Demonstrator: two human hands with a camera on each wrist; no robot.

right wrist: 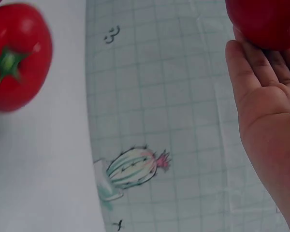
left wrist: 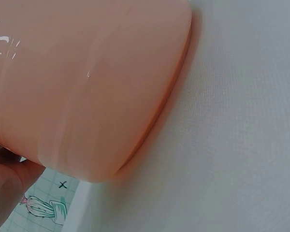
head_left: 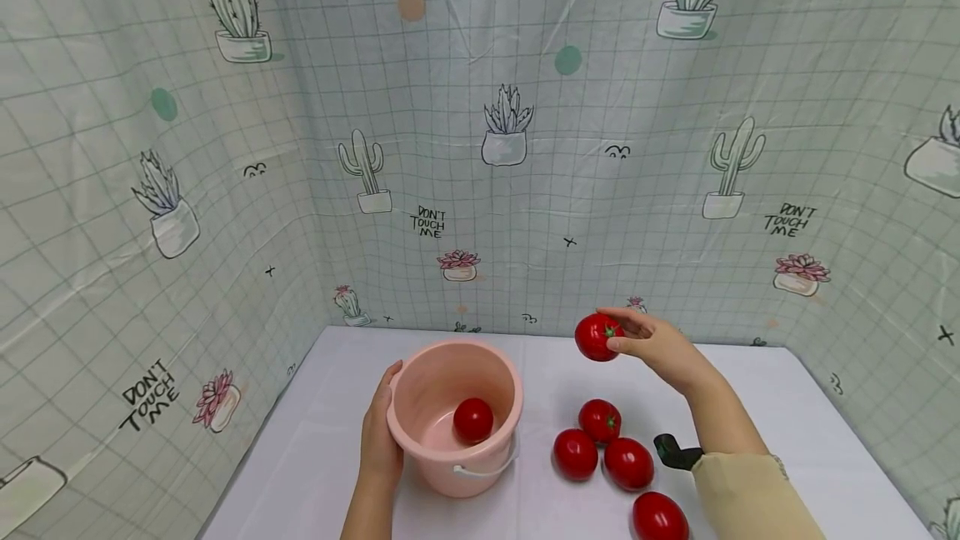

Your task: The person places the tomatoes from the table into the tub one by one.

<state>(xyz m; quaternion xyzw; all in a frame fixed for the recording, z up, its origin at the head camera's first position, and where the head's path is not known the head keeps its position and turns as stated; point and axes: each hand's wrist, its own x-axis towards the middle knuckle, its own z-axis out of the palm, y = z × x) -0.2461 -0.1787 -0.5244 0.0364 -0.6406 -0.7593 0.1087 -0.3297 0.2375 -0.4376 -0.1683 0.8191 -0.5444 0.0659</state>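
Note:
My right hand point(head_left: 660, 348) holds a red tomato point(head_left: 596, 337) up above the table, gripped between thumb and fingers. The right wrist view shows the same tomato point(right wrist: 266, 21) against the fingers of the hand point(right wrist: 270, 106). A pink bucket point(head_left: 455, 471) stands to the left, with one tomato point(head_left: 473, 421) inside it. My left hand point(head_left: 381, 432) grips the bucket's left side, its fingertips near the rim. In the left wrist view the bucket wall point(left wrist: 96, 87) hides most of that hand point(left wrist: 9, 188).
Several more tomatoes lie right of the bucket, one point(head_left: 575, 454) nearest it and another point(head_left: 660, 517) by the front edge. The bucket's white handle point(head_left: 487, 472) hangs at its front right. Cactus-print cloth point(head_left: 480, 190) surrounds the white table point(head_left: 300, 440).

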